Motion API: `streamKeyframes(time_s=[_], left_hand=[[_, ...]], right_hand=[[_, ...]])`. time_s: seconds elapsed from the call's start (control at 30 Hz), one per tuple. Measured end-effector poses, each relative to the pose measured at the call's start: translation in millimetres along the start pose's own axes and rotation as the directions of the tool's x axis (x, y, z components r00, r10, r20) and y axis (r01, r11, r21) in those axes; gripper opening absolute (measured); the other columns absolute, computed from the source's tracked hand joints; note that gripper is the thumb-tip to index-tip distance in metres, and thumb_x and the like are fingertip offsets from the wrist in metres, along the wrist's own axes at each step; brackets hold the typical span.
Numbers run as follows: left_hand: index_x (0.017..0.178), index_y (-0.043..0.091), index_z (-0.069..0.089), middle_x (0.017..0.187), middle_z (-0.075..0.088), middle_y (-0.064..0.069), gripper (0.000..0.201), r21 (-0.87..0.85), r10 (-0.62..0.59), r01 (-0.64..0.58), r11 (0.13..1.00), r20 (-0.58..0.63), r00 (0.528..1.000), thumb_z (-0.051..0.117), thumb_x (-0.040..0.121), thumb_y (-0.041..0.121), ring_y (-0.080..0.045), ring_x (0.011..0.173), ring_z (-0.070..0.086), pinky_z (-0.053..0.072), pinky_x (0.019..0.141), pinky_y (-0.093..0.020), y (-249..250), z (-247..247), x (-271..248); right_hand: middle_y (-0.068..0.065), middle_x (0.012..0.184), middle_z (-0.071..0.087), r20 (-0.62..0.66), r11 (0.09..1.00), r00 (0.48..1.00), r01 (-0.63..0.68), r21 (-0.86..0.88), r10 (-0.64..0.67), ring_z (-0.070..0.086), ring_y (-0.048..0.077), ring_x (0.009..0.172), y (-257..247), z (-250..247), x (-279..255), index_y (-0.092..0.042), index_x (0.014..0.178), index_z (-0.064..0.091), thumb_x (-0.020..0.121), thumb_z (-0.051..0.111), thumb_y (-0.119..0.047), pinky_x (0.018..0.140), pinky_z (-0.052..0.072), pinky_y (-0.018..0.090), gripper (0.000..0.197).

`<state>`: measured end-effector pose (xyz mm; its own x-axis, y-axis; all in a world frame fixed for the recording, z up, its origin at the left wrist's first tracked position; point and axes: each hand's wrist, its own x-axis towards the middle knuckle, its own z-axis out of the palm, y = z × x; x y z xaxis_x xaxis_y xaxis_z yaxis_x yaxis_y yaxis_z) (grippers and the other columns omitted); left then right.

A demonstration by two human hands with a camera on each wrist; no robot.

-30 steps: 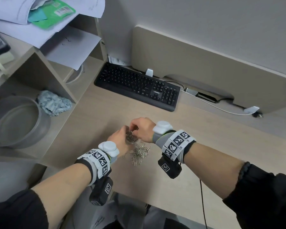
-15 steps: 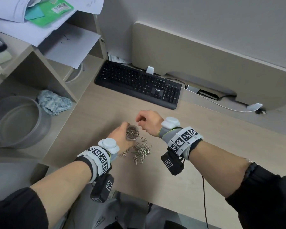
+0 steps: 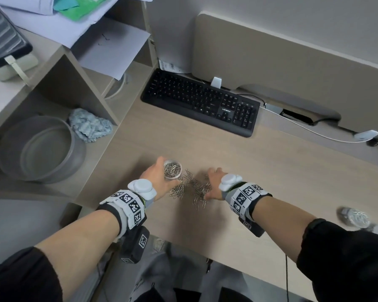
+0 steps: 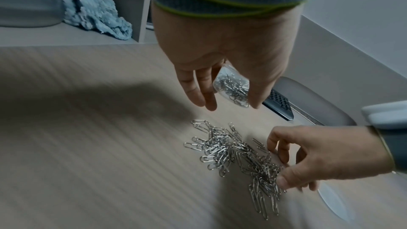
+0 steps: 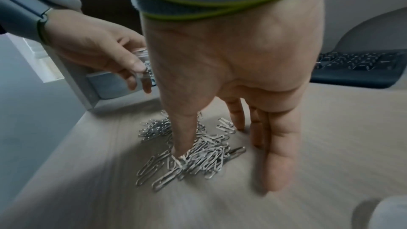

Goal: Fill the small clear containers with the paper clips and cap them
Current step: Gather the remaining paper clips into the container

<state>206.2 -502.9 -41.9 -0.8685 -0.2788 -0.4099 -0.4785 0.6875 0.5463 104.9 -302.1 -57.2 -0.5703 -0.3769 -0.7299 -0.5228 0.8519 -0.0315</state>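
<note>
My left hand [image 3: 159, 174] grips a small clear container [image 3: 172, 168] without a cap, partly filled with paper clips and held just above the desk. In the left wrist view the container [image 4: 233, 88] sits between thumb and fingers. A loose pile of silver paper clips [image 3: 192, 188] lies on the desk to its right. My right hand [image 3: 215, 182] reaches down onto the pile, its thumb [image 5: 185, 128] in the clips and its fingers [image 5: 279, 154] touching the desk beside them. It holds nothing.
A black keyboard [image 3: 201, 101] lies at the back of the desk [image 3: 282, 182]. A blurred clear container with clips [image 3: 354, 217] stands at the right edge. On the left, a shelf holds a grey bowl [image 3: 39, 149] and a blue cloth [image 3: 88, 125].
My right hand has dropped from above the container's mouth to the pile of clips. The left hand has drawn the container a little to the left.
</note>
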Motion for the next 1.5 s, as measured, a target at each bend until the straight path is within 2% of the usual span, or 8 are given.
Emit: streamKeyframes(time_s=[0.27,0.63,0.87,1.07,1.27,1.37,1.43,1.5], left_hand=[[0.115,0.022,0.042,0.106,0.066,-0.001,0.059,0.024,-0.04,0.039,0.999,0.013,0.999,0.076,0.073,0.046,-0.027,0.092,0.064,0.052,0.078,-0.037,-13.8,0.3,-5.2],[0.116,0.023,0.042,0.106,0.065,0.003,0.061,-0.005,-0.048,0.048,0.999,0.012,0.999,0.078,0.073,0.047,-0.025,0.093,0.064,0.052,0.08,-0.035,-20.2,-6.8,-8.3],[0.114,0.023,0.043,0.105,0.065,0.002,0.058,-0.009,-0.05,0.05,0.999,0.019,0.999,0.078,0.072,0.044,-0.024,0.09,0.064,0.053,0.08,-0.038,-21.9,-6.0,-12.6],[0.117,0.024,0.04,0.105,0.065,-0.001,0.059,-0.017,-0.057,0.057,0.998,0.039,0.998,0.076,0.073,0.04,-0.025,0.089,0.063,0.053,0.078,-0.037,-26.9,0.2,-16.2],[0.113,0.027,0.041,0.099,0.064,0.002,0.054,-0.017,-0.051,0.052,0.999,0.071,0.996,0.076,0.073,0.038,-0.023,0.084,0.062,0.05,0.073,-0.031,-20.9,9.2,-17.6],[0.114,0.025,0.04,0.096,0.062,0.001,0.055,0.011,-0.061,0.061,0.998,0.079,0.995,0.075,0.073,0.039,-0.023,0.081,0.061,0.05,0.071,-0.033,-14.6,14.1,-15.5],[0.115,0.022,0.04,0.096,0.062,-0.001,0.057,0.026,-0.049,0.047,0.999,0.085,0.995,0.075,0.073,0.039,-0.024,0.081,0.061,0.051,0.071,-0.035,-9.3,17.6,-13.7],[0.116,0.022,0.041,0.099,0.063,-0.001,0.059,0.024,-0.035,0.033,0.999,0.091,0.995,0.076,0.072,0.038,-0.025,0.081,0.061,0.052,0.073,-0.037,-5.4,20.7,-12.1]], right_hand=[[0.009,0.123,0.052,-0.076,0.988,0.997,-0.014,0.154,0.026,0.061,0.034,0.101,-32.1,12.3,11.4,-0.015,0.126,0.039,0.074,0.068,-0.059,0.083,0.052,0.045,0.074],[0.004,0.098,0.06,-0.036,0.986,0.997,-0.064,0.151,0.071,0.063,0.028,0.088,-30.1,14.0,5.2,-0.011,0.126,0.036,0.071,0.066,-0.069,0.071,0.049,0.035,0.086],[0.018,0.128,0.052,-0.067,0.994,0.998,0.023,0.103,-0.016,0.062,0.035,0.107,-51.5,18.2,9.4,-0.004,0.132,0.033,0.086,0.07,-0.039,0.082,0.051,0.041,0.068],[0.018,0.126,0.053,-0.1,0.99,0.989,0.121,0.078,-0.112,0.063,0.032,0.105,-43.9,19.1,7.9,-0.002,0.134,0.04,0.094,0.052,-0.006,0.081,0.051,0.036,0.042],[0.014,0.117,0.062,-0.09,0.977,0.992,0.107,0.187,-0.092,0.064,0.03,0.099,-35.4,14.8,4.8,-0.003,0.121,0.055,0.088,0.053,0.0,0.073,0.049,0.031,0.033],[0.014,0.11,0.066,-0.03,0.911,0.999,0.049,0.409,-0.041,0.066,0.03,0.099,-22.5,10.9,5.5,-0.01,0.105,0.063,0.09,0.057,-0.009,0.085,0.054,0.034,0.017],[0.011,0.088,0.068,0.014,0.821,1.0,-0.024,0.57,0.019,0.069,0.023,0.074,-10.6,7.7,5.3,-0.016,0.081,0.059,0.091,0.058,-0.009,0.079,0.06,0.037,0.012],[0.01,0.069,0.068,0.079,0.701,0.996,-0.09,0.707,0.048,0.066,0.02,0.056,-3.5,2.4,2.2,-0.012,0.076,0.058,0.09,0.06,-0.003,0.069,0.061,0.036,0.017]])
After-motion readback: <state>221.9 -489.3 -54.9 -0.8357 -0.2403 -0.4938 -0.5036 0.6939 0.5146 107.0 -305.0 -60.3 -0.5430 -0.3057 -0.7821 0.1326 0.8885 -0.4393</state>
